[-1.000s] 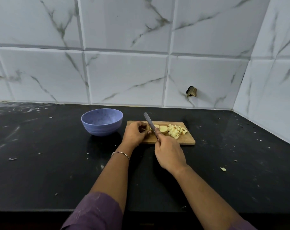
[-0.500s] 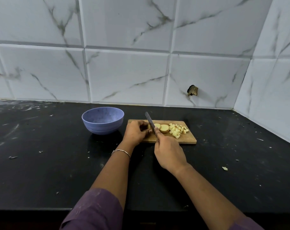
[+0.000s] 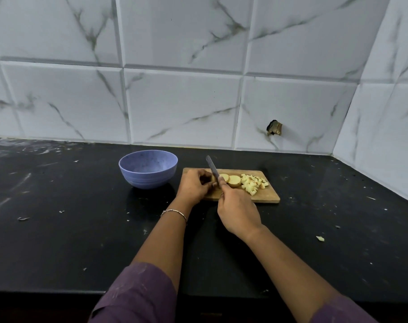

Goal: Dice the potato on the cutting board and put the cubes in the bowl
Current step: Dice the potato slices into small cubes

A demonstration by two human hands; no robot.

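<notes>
Potato (image 3: 223, 177) lies on the board (image 3: 268, 198), its left end pinned under the curled fingers (image 3: 204, 180) of the left hand (image 3: 195, 186). The right hand (image 3: 239, 213) grips the knife (image 3: 212, 167), its blade against the potato. Cubes (image 3: 253, 184) are piled to the right, and the bowl (image 3: 148, 170) stands just left of the board.

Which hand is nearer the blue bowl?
Left. The left hand holds the potato just right of the bowl; the right hand, gripping the knife, sits farther right.
</notes>
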